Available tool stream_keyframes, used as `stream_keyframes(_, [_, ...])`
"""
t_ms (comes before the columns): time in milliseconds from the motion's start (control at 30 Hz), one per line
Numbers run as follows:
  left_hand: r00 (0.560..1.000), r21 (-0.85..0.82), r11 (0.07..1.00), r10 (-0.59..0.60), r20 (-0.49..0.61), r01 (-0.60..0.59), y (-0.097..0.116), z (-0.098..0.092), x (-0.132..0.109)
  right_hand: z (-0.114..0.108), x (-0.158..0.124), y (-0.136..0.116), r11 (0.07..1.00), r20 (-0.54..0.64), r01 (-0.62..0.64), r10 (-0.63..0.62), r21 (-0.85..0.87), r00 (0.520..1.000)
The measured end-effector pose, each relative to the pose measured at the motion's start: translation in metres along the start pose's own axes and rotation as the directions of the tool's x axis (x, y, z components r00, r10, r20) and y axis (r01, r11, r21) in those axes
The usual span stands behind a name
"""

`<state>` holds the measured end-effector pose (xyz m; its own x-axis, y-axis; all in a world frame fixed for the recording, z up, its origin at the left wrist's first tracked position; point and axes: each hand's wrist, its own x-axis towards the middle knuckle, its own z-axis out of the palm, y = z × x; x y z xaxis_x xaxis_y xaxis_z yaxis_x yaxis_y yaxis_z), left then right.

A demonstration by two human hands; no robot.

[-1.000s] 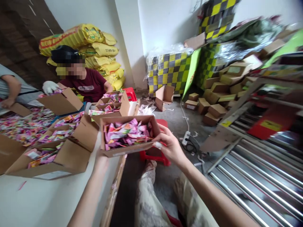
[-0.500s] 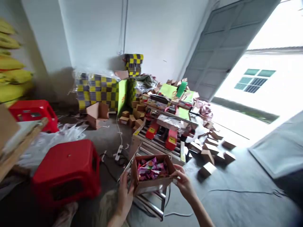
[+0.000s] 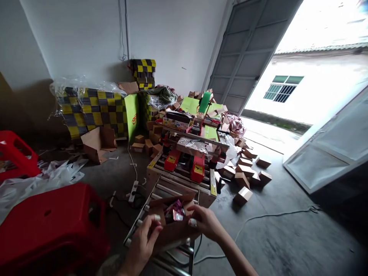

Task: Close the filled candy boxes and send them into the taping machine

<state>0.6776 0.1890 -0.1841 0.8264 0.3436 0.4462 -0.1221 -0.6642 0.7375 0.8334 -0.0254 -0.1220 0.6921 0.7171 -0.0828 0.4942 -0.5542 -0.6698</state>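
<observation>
A small cardboard box (image 3: 172, 234) sits low on the roller conveyor (image 3: 163, 189), its top flaps partly folded in. Through the gap show pink-purple wrapped packets (image 3: 176, 209) and a paler one. My left hand (image 3: 142, 239) is at the left side of the box, fingers bent and thumb close to them at the flap. On the opposite side, my right hand (image 3: 207, 222) pinches the right flap between fingers and thumb. White wrapping covers a fingertip on each hand.
Just ahead stands a carton-sealing machine (image 3: 184, 153) with red parts. Small closed boxes (image 3: 244, 194) lie scattered on the floor to its right. A red stool (image 3: 51, 226) is close on my left. A power strip (image 3: 133, 191) and cables lie on the floor.
The box has gone down from my hands onto the conveyor. Its flaps now cover part of the packets. My view has turned to the right.
</observation>
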Motion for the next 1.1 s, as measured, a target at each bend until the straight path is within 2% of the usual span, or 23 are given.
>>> stream_keyframes(67, [0.987,0.063,0.996,-0.052,-0.155,0.063,-0.004,0.0,0.014,0.007,0.007,0.003,0.999,-0.048,-0.023,0.021,-0.042,0.999])
stream_keyframes(100, [0.982,0.083,0.994,-0.055,-0.178,0.071,-0.009,0.0,0.021,0.011,0.009,0.004,0.996,-0.104,-0.028,0.019,-0.086,0.994])
stream_keyframes(133, [0.989,0.066,0.995,-0.063,-0.131,0.073,-0.014,0.001,0.027,0.016,0.01,0.004,0.989,-0.183,-0.045,0.019,-0.14,0.983])
stream_keyframes(200, [0.993,-0.045,0.994,-0.102,0.055,0.104,-0.024,0.004,0.035,0.023,0.012,0.005,0.966,-0.339,-0.108,0.022,-0.237,0.94])
stream_keyframes(233, [0.986,-0.088,0.987,-0.125,0.109,0.135,-0.028,0.007,0.035,0.025,0.012,0.005,0.954,-0.392,-0.139,0.025,-0.266,0.92])
stream_keyframes(267, [0.982,-0.101,0.982,-0.148,0.115,0.16,-0.029,0.01,0.032,0.027,0.014,0.004,0.947,-0.42,-0.158,0.028,-0.279,0.907])
stream_keyframes(333, [0.984,-0.039,0.983,-0.178,0.006,0.178,-0.026,0.018,0.019,0.03,0.018,0.002,0.951,-0.424,-0.149,0.021,-0.272,0.905])
stream_keyframes(400, [0.98,0.068,0.984,-0.153,-0.13,0.163,-0.016,0.026,0.0,0.033,0.024,0.0,0.96,-0.429,-0.104,-0.018,-0.258,0.903])
stream_keyframes(467, [0.968,0.167,0.975,-0.109,-0.227,0.148,-0.003,0.031,-0.017,0.04,0.03,-0.004,0.972,-0.421,-0.013,-0.089,-0.233,0.903])
stream_keyframes(533, [0.962,0.23,0.966,-0.057,-0.267,0.121,0.008,0.031,-0.027,0.049,0.035,-0.008,0.976,-0.408,0.097,-0.171,-0.195,0.897])
stream_keyframes(633, [0.982,0.243,0.97,0.043,-0.184,0.003,0.02,0.026,-0.027,0.061,0.039,-0.009,0.976,-0.458,0.18,-0.216,-0.12,0.863])
stream_keyframes(733, [0.985,0.226,0.962,0.168,-0.04,-0.155,0.024,0.019,-0.02,0.069,0.037,-0.01,0.982,-0.567,0.181,-0.178,-0.051,0.804])
stream_keyframes(800, [0.979,0.233,0.951,0.202,0.032,-0.204,0.026,0.015,-0.017,0.075,0.03,-0.016,0.983,-0.623,0.183,-0.156,-0.021,0.766])
stream_keyframes(833, [0.978,0.237,0.949,0.2,0.064,-0.209,0.026,0.013,-0.015,0.08,0.024,-0.02,0.983,-0.626,0.183,-0.142,0.001,0.767])
stream_keyframes(900, [0.979,0.237,0.953,0.166,0.115,-0.19,0.028,0.009,-0.013,0.092,0.009,-0.032,0.982,-0.552,0.187,-0.14,0.028,0.822])
stream_keyframes(967, [0.984,0.218,0.967,0.104,0.144,-0.134,0.029,0.004,-0.011,0.105,-0.008,-0.044,0.978,-0.386,0.205,-0.199,-0.026,0.901])
stream_keyframes(1000, [0.985,0.194,0.976,0.073,0.154,-0.103,0.029,0.003,-0.009,0.11,-0.015,-0.048,0.972,-0.296,0.22,-0.235,-0.083,0.926])
stream_keyframes(1100, [0.983,0.01,0.998,0.053,0.174,-0.055,0.026,-0.002,-0.008,0.114,-0.021,-0.049,0.936,-0.122,0.261,-0.295,-0.239,0.948])
